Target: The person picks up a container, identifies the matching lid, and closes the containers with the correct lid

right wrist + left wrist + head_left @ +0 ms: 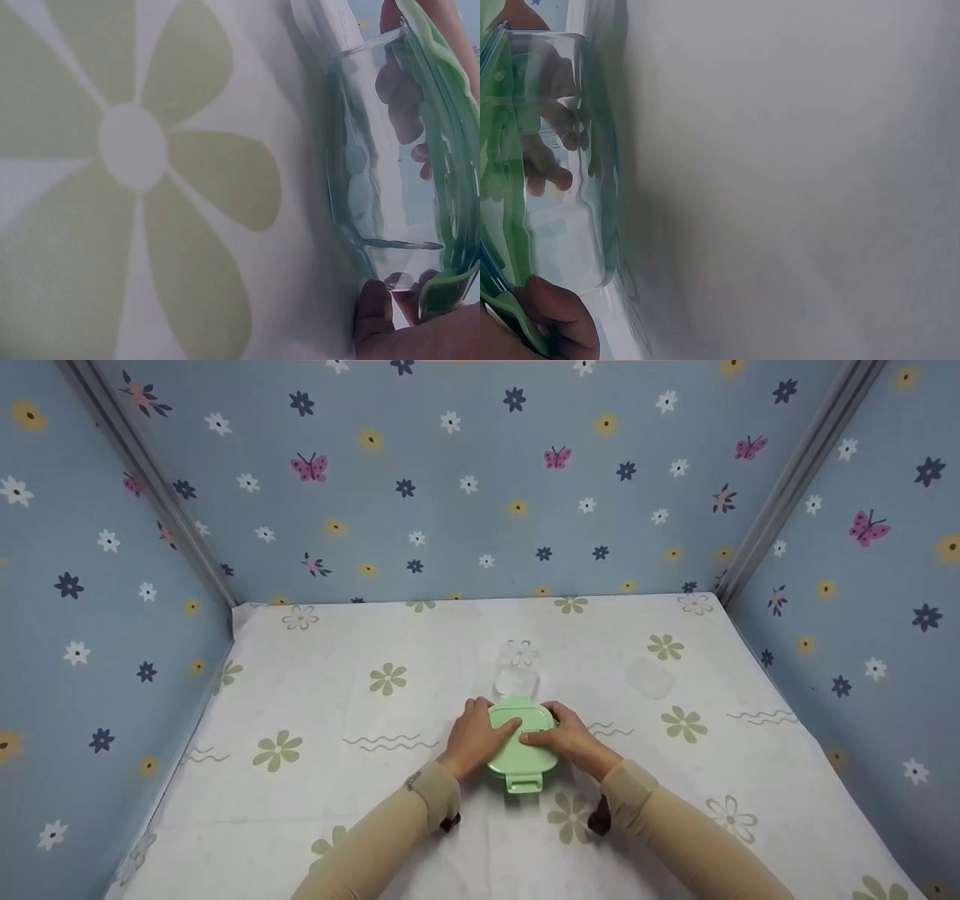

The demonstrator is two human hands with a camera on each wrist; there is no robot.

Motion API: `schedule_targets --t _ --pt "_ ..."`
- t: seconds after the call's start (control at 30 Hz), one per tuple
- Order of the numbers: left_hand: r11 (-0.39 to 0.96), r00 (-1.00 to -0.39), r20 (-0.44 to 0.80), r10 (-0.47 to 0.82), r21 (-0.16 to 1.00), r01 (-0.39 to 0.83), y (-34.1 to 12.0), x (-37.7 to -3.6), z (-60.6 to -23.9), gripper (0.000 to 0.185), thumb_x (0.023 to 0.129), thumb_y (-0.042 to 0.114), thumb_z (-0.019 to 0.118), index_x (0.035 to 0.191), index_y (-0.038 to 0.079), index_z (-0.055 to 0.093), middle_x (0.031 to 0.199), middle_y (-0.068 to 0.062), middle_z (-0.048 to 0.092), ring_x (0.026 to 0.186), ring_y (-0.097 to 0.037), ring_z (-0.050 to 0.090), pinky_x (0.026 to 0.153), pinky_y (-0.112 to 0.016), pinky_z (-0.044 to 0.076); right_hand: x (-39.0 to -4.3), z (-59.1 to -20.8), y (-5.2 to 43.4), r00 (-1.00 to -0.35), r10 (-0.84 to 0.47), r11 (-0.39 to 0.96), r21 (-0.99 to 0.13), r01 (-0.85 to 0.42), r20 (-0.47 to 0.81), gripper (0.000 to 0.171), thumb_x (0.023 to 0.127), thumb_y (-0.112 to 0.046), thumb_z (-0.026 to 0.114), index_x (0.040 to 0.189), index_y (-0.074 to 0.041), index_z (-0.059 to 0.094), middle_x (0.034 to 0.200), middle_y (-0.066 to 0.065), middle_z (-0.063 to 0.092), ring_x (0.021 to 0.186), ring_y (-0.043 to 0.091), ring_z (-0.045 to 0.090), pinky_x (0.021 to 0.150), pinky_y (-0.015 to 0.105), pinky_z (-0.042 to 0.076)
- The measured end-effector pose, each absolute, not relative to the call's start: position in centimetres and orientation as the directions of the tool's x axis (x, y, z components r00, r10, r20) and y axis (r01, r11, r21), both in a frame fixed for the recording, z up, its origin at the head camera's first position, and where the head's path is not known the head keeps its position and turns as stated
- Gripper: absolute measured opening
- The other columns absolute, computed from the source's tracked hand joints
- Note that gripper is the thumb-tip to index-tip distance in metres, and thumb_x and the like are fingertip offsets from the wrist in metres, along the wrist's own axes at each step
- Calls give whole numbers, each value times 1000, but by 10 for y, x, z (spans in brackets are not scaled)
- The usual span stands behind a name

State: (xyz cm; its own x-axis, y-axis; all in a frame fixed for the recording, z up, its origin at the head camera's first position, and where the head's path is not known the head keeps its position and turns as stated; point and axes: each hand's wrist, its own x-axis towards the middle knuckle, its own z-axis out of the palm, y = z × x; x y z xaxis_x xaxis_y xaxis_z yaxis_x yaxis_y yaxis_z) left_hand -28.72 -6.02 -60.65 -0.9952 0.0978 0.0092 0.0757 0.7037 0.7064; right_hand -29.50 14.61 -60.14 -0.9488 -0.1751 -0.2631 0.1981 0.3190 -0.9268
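A clear glass food container (pixel 562 232) with a green lid (pixel 517 754) sits between both hands, over the white cloth. My left hand (pixel 474 739) holds its left side, the thumb lying across the lid. From the other side my right hand (pixel 574 741) grips it, its thumb also on the lid. In the head view the lid's front latch (pixel 523 784) sticks out toward me. Through the transparent wall (pixel 382 180), fingers show in the right wrist view. Whether the container's base touches the cloth I cannot tell.
Just behind the container lies a clear, see-through piece (pixel 516 681). Another faint transparent piece (pixel 650 678) rests farther right. White cloth (pixel 315 795) with green flowers covers the table, and blue patterned panels (pixel 450 480) enclose its back and sides.
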Motion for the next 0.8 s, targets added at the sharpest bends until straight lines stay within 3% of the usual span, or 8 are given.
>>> schedule_targets --t 0.17,0.4,0.6,0.8 --pt "691 -993 38 114 715 107 -63 -287 -608 60 102 51 69 132 -1 60 119 -15 61 99 -28 66 92 -53 56 -294 -600 146 -949 -179 319 -928 193 -259 69 85 -18 93 143 -2 59 138 15 65 124 27 61 113 45 48" --pt "624 -991 3 136 776 89 -74 -282 -604 68 100 51 70 140 -2 59 130 -20 62 113 -33 65 104 -52 54 -293 -599 145 -954 -171 343 -922 179 -248 69 84 -17 93 142 0 60 140 17 65 127 30 59 118 50 45" --pt "617 -988 61 141 775 136 -92 -286 -616 71 97 54 72 138 -3 59 123 -21 63 108 -34 65 94 -51 56 -293 -600 145 -956 -167 356 -919 170 -242 69 84 -19 94 141 -1 61 138 16 66 128 30 59 122 50 42" --pt "634 -993 -46 109 773 34 -104 -272 -599 76 94 53 77 142 -1 57 129 -21 64 116 -36 64 102 -55 55 -293 -600 146 -957 -171 374 -914 157 -234 70 84 -21 94 142 0 61 139 17 66 129 30 59 123 52 42"
